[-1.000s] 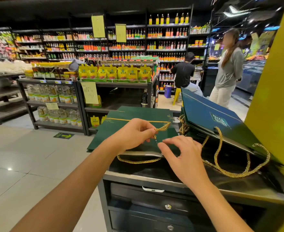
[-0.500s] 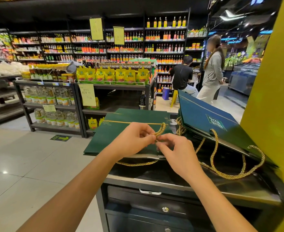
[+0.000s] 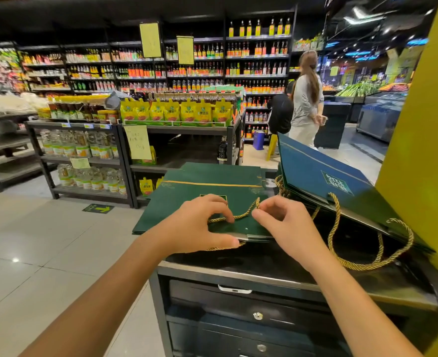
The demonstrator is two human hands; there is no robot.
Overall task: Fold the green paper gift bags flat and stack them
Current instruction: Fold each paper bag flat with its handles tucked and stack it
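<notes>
Status: both hands are on the top bag of the flat stack [image 3: 187,197], centre frame, lying on the black counter [image 3: 238,273].

- Left hand [image 3: 194,225]: fingers curled, tips pressing the gold rope handle [image 3: 243,215] down onto the bag face. The thumb hooks the bag's near edge, which looks like it clamps the bag so it doesn't slide off the stack.
- Right hand [image 3: 287,228]: thumb and forefinger pinch the same handle at its right end. The other fingers are loosely curled and hold nothing.
- The handle runs between the two hands across the bag face. My read is that the person is laying the rope flat on the panel so the next bag sits level.
- A second rope peeks out below the near edge, under the left thumb. I can't tell which bag it belongs to.
- Leaning bags [image 3: 315,173], right of centre: a sheaf propped at a tilt with the open ends toward the camera. Its loose handles [image 3: 357,265] droop onto the counter. It's probably the feed pile, parked within the right hand's reach.
- The flat stack overhangs the far left edge of the counter, and the edges look roughly aligned.

Judgement: it's mid-task, with the current bag already flat and only its handle being tidied. The risk is the rope springing back up once released.

Background: stocked shelves [image 3: 161,73] across the top of the frame and two people [image 3: 305,99] at upper right.
</notes>
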